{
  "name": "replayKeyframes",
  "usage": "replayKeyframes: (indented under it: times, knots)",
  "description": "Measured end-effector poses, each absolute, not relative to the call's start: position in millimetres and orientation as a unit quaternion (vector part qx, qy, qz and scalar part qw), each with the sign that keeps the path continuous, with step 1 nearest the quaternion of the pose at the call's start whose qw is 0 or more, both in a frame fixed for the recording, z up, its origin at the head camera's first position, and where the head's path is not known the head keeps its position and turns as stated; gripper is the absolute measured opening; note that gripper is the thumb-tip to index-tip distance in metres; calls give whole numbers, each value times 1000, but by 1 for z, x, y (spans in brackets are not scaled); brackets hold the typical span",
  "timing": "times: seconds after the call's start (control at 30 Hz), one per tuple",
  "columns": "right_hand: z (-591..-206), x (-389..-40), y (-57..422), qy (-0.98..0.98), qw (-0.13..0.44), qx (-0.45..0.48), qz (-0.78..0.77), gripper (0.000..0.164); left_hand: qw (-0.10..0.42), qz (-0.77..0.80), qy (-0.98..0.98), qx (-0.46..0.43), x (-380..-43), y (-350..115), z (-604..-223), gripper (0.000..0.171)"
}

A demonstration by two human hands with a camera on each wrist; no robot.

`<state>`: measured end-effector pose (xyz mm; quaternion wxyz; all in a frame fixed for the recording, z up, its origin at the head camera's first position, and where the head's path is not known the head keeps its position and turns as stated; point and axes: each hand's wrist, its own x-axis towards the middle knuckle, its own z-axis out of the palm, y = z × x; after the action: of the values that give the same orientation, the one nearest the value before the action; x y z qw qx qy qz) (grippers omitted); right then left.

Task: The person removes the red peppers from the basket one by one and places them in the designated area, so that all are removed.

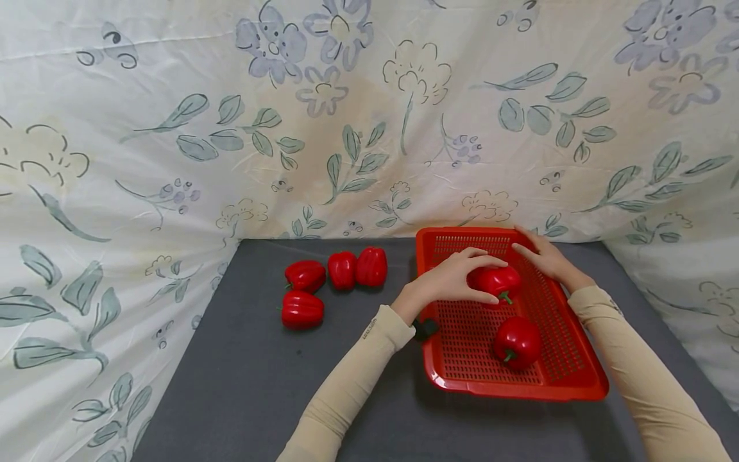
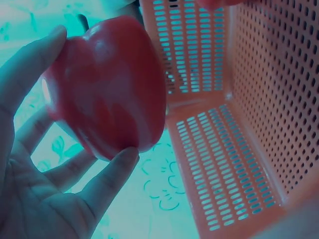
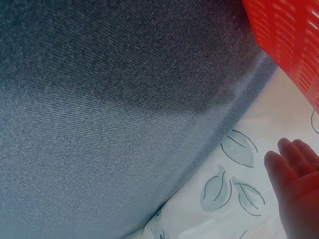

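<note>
My left hand (image 1: 456, 276) grips a red bell pepper (image 2: 109, 84) over the red plastic basket (image 1: 577, 389). Thumb and fingers bend around its sides in the left wrist view, and its green stem shows in the head view. A second red bell pepper (image 1: 518, 343) lies inside, toward the basket's near end. At the far right corner my right hand (image 1: 548, 260) rests over the rim, thumb on the inner side. Its fingers (image 3: 291, 162) stretch out straight along the outside of the wall in the right wrist view.
Several more red bell peppers (image 1: 303, 310) lie grouped on the dark grey table (image 1: 242, 385), left of the basket. A floral cloth (image 1: 358, 115) hangs behind the table and along both sides. A dark strap device (image 1: 426, 329) sits at the left wrist, beside the basket's left rim.
</note>
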<state>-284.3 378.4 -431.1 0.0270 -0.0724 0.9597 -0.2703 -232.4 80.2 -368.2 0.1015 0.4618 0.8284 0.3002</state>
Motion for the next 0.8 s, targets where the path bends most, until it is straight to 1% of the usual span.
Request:
replayKeyframes:
  times: [0.37, 0.67, 0.8]
  knots:
    - [-434, -287, 381, 961, 20, -70, -267, 68, 83, 334, 825, 448, -230, 58, -369, 67]
    - [-432, -285, 381, 958, 19, -74, -277, 68, 77, 350, 831, 426, -230, 41, -377, 67]
    - [-432, -286, 380, 958, 18, -75, -277, 68, 66, 355, 833, 420, -229, 33, -381, 67]
